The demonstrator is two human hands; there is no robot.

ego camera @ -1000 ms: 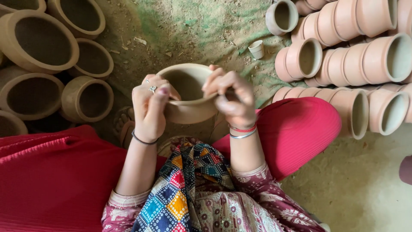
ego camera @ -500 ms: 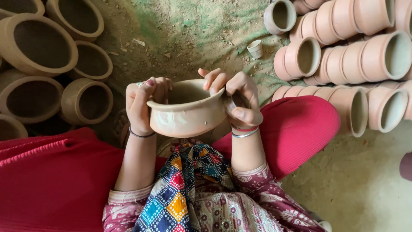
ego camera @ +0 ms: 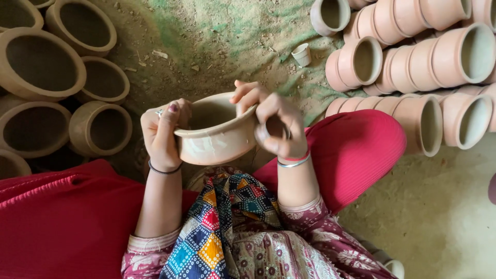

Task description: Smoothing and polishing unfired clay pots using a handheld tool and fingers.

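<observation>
Left hand (ego camera: 164,133) is closed on the rim of a pale clay bowl (ego camera: 217,135), thumb inside, fingers outside; right hand (ego camera: 273,123) is clamped over the opposite rim at 3 o'clock, holding the bowl tilted above the lap. Wide unfired pots (ego camera: 98,129) lie at 9 to 11 o'clock on the dirt floor (ego camera: 206,46). Stacked terracotta pots (ego camera: 429,57) lie on their sides at 1 to 3 o'clock, with a small white cup (ego camera: 301,54) near 1 o'clock.

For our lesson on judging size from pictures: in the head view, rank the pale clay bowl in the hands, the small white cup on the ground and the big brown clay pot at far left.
1. Pale clay bowl, though nearest the camera.
2. Big brown clay pot, similar, so unsure.
3. Small white cup, clearly smallest.
</observation>
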